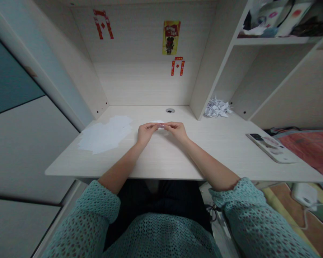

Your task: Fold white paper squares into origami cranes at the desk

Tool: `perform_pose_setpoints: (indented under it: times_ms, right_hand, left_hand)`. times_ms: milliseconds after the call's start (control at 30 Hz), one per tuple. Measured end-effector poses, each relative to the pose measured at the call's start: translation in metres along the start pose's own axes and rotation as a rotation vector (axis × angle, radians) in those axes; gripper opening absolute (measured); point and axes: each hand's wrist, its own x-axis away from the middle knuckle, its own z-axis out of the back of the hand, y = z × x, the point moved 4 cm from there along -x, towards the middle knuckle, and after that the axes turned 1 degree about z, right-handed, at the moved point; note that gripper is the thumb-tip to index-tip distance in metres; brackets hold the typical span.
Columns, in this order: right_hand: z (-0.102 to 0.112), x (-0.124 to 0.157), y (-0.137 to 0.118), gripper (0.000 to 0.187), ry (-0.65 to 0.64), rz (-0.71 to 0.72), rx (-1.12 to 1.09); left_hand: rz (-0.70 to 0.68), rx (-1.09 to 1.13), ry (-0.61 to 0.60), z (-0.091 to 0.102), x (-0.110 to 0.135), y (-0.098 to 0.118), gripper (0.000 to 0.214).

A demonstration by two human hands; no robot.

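Observation:
Over the middle of the desk, my left hand [146, 132] and my right hand [177, 129] meet at the fingertips. Both pinch a small piece of white paper [158, 122], which shows just behind and between the fingers. Most of the paper is hidden by the fingers, so its folds cannot be made out. To the left, a spread of overlapping white paper sheets [107, 134] lies flat on the desk. At the back right sits a heap of crumpled or folded white paper pieces [217, 108].
The pale desk [161, 161] has a back panel with red and yellow stickers [171, 37]. A round cable hole [170, 110] is near the back. A phone [270, 147] lies at the right edge. An upright divider [218, 61] and shelf stand to the right.

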Motion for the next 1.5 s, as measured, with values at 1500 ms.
perform_pose_setpoints:
  times_ms: [1500]
  right_hand:
    - [0.003, -0.003, 0.009, 0.03, 0.074, -0.069, -0.141]
  left_hand:
    - [-0.057, 0.109, 0.092, 0.003, 0.003, 0.002, 0.025]
